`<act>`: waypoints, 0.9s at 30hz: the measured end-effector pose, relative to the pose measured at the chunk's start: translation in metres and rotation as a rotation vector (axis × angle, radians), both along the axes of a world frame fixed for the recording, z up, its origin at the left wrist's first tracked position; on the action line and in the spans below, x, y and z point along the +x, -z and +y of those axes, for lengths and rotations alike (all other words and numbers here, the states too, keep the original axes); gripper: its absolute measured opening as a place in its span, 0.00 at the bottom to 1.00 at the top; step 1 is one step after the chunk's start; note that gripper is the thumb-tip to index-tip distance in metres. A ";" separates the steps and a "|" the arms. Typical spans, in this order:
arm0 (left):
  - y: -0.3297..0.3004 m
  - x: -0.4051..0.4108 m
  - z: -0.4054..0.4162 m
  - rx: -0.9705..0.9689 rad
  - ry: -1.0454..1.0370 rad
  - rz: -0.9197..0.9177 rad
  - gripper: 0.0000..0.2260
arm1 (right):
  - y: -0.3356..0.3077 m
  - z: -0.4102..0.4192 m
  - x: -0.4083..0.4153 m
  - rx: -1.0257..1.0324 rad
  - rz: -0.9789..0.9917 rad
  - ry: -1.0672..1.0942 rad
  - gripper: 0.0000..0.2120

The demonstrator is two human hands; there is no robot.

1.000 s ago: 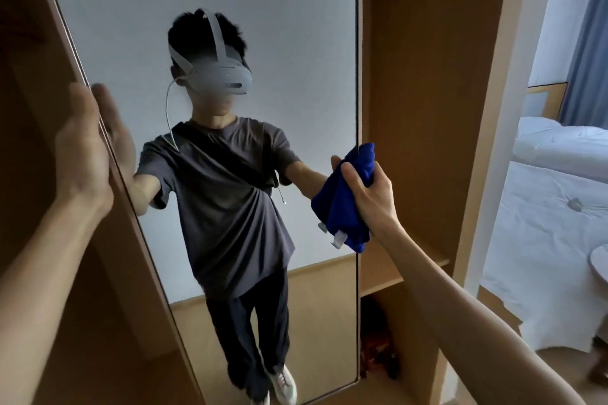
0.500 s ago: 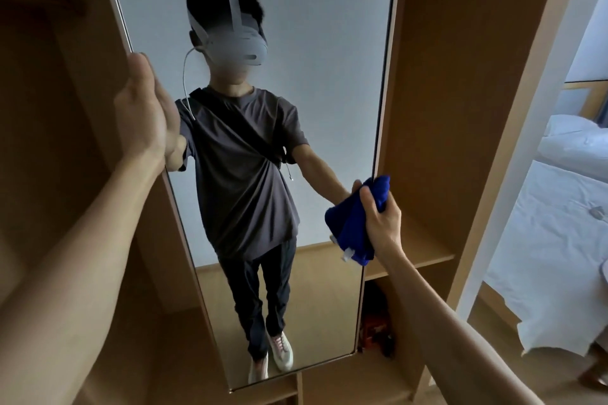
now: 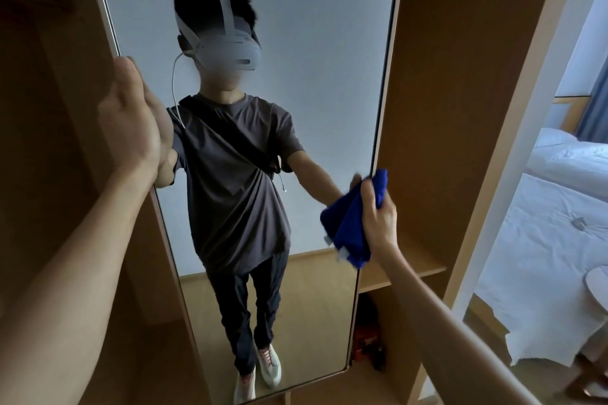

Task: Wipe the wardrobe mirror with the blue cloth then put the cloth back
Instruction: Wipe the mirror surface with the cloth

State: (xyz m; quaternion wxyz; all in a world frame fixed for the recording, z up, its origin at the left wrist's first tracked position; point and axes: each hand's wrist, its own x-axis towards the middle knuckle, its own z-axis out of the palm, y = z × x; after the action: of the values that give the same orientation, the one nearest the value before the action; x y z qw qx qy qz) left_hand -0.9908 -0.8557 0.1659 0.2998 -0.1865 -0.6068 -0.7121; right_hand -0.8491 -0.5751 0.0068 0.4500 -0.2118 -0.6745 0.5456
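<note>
While left hand (image 3: 130, 128) lies flat, fingers straight, on mirror (image 3: 316, 52) left edge | right hand (image 3: 378, 217) fingers grasp blue cloth (image 3: 352, 223) at right edge

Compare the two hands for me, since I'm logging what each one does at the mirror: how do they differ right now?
The left hand lies open with straight fingers against the mirror's left edge; the right hand is curled round the bunched blue cloth. The left hand sits higher, the right hand lower, at the mirror's right edge. The left hand holds nothing. Both are bare and reach forward to the mirror.
</note>
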 end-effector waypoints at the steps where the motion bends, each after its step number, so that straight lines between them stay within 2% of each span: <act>1: 0.000 -0.001 0.000 -0.010 -0.002 0.004 0.26 | 0.025 -0.003 0.003 -0.035 -0.045 -0.007 0.13; 4: 0.000 -0.001 -0.003 -0.042 -0.004 -0.010 0.27 | 0.063 -0.010 0.009 -0.124 -0.098 -0.008 0.12; 6: 0.001 0.000 -0.004 -0.046 -0.004 -0.008 0.25 | 0.052 -0.009 0.006 -0.129 -0.081 -0.004 0.12; 10: -0.002 0.010 0.001 -0.044 -0.010 -0.040 0.14 | -0.026 0.002 -0.005 -0.031 0.036 -0.007 0.17; 14: -0.005 0.014 -0.002 -0.066 0.054 -0.057 0.16 | -0.126 0.011 -0.009 0.103 0.085 0.014 0.23; 16: -0.008 0.015 -0.007 -0.103 0.103 -0.061 0.18 | -0.152 0.012 -0.008 0.128 0.122 0.012 0.23; 18: -0.015 0.016 -0.010 -0.122 0.127 -0.045 0.17 | -0.151 0.010 -0.008 0.145 0.143 0.024 0.22; 21: -0.039 0.020 -0.016 -0.105 0.134 0.002 0.11 | -0.114 0.008 -0.006 0.136 0.120 0.022 0.19; 24: -0.078 0.025 -0.013 -0.081 0.120 0.037 0.10 | -0.080 0.009 -0.004 0.092 0.083 -0.014 0.18; 25: -0.092 0.025 -0.014 -0.066 0.111 0.050 0.10 | -0.078 0.009 -0.004 0.084 0.084 -0.019 0.18; 27: -0.115 0.022 -0.012 -0.053 0.087 0.070 0.19 | -0.089 0.010 -0.007 0.084 0.097 -0.023 0.19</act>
State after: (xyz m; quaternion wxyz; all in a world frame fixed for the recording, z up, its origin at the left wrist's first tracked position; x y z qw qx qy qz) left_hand -0.9687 -0.8682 0.2809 0.2846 -0.2452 -0.6061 -0.7011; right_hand -0.8561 -0.5653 0.0956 0.4846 -0.1582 -0.6765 0.5315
